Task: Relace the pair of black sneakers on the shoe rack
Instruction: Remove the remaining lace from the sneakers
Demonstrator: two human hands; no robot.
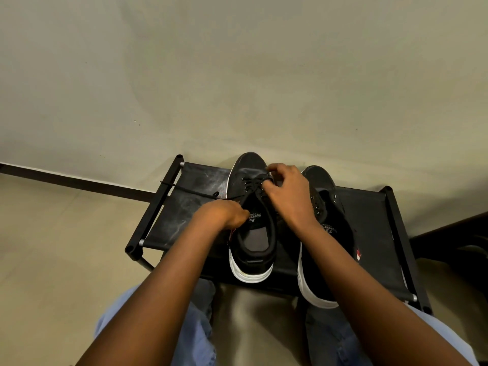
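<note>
While the black, white-soled canvas sneaker (250,207) stands on the black fabric-topped rack (184,210) beside its unlaced twin (326,207), our right hand (287,192) pinches its black lace (190,190) at the eyelets; our left hand (224,213) grips it (tail crossing the rack's left edge).

Plain beige wall (237,62) w/ dark baseboard (79,182) — pale floor (52,247).

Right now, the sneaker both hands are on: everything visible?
Black sneaker, fabric-looking upper, white sole, grey insole with printed logo. Upright on the shoe rack, toe toward the wall, beside the other sneaker. Black lace through the front eyelets only, one end trailing over the rack's frame. Right hand pinches the lace at the eyelets; left hand grips it beside the opening.
</note>
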